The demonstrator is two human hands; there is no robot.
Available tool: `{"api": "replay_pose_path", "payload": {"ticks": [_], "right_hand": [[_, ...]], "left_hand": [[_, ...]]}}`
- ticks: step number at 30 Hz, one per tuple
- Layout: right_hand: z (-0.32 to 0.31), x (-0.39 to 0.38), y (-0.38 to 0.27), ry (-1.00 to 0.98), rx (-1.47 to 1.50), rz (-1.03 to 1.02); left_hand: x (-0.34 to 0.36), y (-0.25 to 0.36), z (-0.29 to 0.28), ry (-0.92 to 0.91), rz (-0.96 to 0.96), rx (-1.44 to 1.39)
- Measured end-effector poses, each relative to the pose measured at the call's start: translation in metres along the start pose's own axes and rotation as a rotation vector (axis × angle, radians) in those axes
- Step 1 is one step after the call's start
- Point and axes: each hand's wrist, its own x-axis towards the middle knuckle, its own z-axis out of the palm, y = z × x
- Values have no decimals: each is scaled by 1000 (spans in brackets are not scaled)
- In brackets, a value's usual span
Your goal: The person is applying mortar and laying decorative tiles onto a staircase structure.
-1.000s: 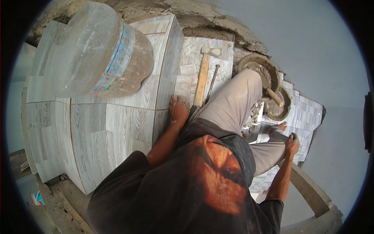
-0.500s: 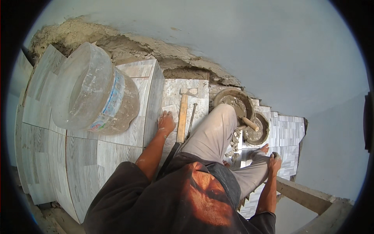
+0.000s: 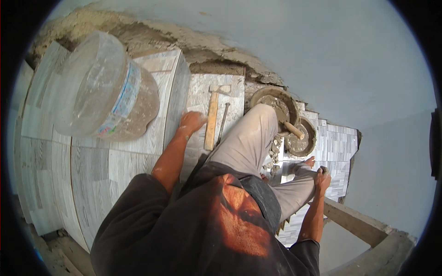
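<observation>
My left hand (image 3: 193,122) is on the tiled step, its fingers curled together; whatever they may hold is hidden. Under and behind them shows the edge of a small pale tile piece (image 3: 197,108). Just to the right lies a hammer (image 3: 212,120) with a wooden handle, its head at the far end. Beside the hammer is a thin dark metal rod (image 3: 224,120) with a flat end. My right hand (image 3: 323,178) rests at my right knee with bent fingers, and I cannot see if anything is inside them.
A large clear plastic tub (image 3: 106,87) with cloudy contents stands on the higher step at left. Two round pans of wet mortar (image 3: 301,143) sit beyond my knee, a wooden-handled tool (image 3: 293,130) across them. Rubble (image 3: 274,154) lies nearby. A broken wall edge (image 3: 202,46) runs behind.
My left hand has turned rightward toward the hammer, its fingers drawn in from the small tile piece. The right hand stays at the knee. The whole view has shifted slightly.
</observation>
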Motion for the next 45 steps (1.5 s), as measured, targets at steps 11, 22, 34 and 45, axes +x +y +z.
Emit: {"api": "replay_pose_path", "payload": {"ticks": [11,22,34,45], "right_hand": [[-1,8,-3,-82,44,-128],[-45,-80,-297,-697,1209,-484],[-89,-47,-280,-553,1430,56],[-76,-51,-270,-541,1375,102]], "left_hand": [[-52,54,-169,345,-53,-105],[-29,94,-249,937,168,-588],[4,75,-143,-99,184,-1641],[-1,122,-76,-31,208,-2205]]}}
